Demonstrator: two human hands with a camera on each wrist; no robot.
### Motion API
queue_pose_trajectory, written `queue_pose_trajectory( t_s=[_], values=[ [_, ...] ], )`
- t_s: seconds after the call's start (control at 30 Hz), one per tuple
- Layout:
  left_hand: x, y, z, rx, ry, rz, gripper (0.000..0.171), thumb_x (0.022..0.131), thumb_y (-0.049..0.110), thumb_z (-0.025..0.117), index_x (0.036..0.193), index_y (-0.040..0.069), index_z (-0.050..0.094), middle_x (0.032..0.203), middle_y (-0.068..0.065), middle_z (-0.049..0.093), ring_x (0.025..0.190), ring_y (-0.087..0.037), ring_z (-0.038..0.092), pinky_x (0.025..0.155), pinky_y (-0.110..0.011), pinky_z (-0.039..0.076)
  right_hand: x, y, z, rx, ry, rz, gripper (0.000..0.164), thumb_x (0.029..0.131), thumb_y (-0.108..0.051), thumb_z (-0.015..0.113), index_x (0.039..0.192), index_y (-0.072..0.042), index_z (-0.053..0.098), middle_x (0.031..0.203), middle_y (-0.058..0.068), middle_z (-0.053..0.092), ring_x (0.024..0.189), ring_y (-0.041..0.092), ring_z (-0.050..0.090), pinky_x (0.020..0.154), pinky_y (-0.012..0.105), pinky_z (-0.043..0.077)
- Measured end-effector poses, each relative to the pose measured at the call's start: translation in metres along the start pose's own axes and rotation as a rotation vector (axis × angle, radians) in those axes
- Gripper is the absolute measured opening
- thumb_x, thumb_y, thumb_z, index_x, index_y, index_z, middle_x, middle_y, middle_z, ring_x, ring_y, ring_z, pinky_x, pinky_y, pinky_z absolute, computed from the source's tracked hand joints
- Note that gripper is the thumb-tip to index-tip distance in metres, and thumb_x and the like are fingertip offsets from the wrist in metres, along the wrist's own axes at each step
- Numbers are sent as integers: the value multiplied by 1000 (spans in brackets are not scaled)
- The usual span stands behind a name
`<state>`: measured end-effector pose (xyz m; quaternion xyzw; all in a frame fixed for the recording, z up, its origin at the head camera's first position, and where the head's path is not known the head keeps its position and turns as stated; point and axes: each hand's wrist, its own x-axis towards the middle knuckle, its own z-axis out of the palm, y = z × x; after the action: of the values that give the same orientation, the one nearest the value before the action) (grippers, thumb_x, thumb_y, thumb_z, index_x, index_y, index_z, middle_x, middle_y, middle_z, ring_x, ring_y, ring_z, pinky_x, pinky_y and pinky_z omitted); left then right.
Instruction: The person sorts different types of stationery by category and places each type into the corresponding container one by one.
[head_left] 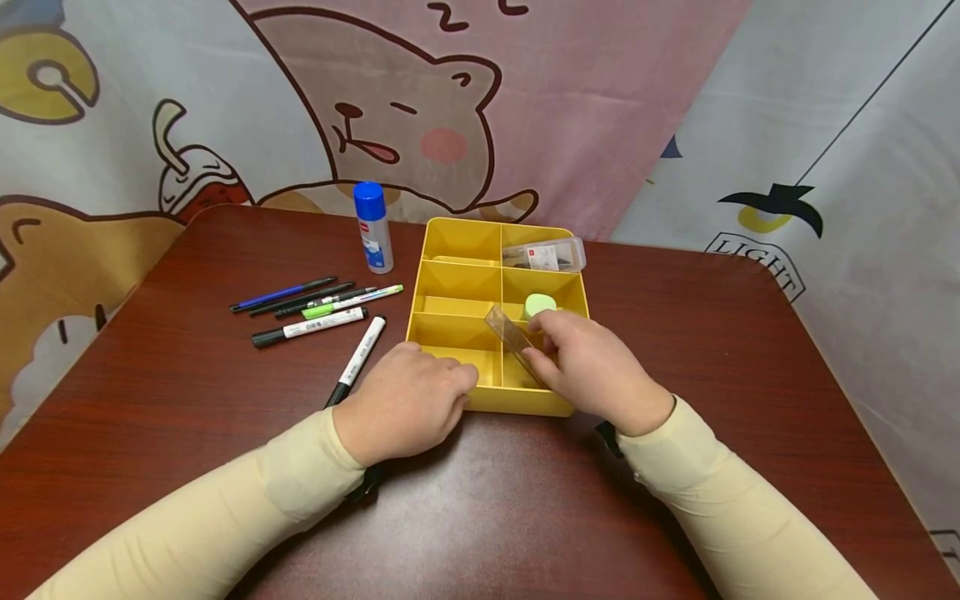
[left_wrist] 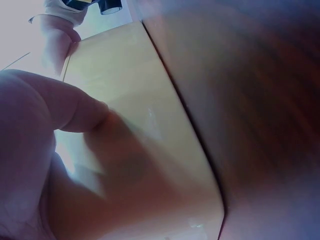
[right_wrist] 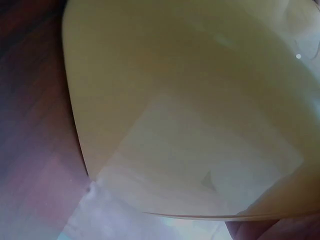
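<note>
A yellow organizer box (head_left: 517, 402) with several compartments sits in front of me. My left hand (head_left: 408, 400) grips its front left corner, and the left wrist view shows the thumb (left_wrist: 80, 107) against the outer wall. Over the front right compartment, my right hand (head_left: 596, 362) pinches a narrow clear plastic strip (head_left: 510, 335), which slants across the divider. Just beyond those fingers, a pale green rounded block (head_left: 539, 305) lies in the middle right compartment. A clear plastic case (head_left: 551, 254) with a white label rests in the back right one, its end over the rim.
An upright glue stick (head_left: 373, 229) with a blue cap stands left of the box. Several pens lie farther left, among them a blue pen (head_left: 283, 293) and a green pen (head_left: 352, 302). Two white markers, one sideways (head_left: 309, 327) and one angled (head_left: 362, 354), lie nearer. A printed cloth hangs behind.
</note>
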<state>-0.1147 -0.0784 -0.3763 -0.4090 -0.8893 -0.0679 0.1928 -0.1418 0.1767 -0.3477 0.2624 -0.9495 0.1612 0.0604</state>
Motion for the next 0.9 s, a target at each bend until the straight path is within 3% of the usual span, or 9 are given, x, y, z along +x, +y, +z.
queue_pose_trajectory(
  t_s=[0.9],
  values=[
    [0, 0, 0, -10, 4, 1, 29, 90, 20, 68, 69, 20, 48, 57, 7, 45, 45, -13, 44, 50, -35, 30, 1, 0, 3, 36, -21, 15, 13, 97, -21, 70, 103, -11, 68, 73, -3, 58, 66, 13, 51, 62, 31, 45]
  ],
)
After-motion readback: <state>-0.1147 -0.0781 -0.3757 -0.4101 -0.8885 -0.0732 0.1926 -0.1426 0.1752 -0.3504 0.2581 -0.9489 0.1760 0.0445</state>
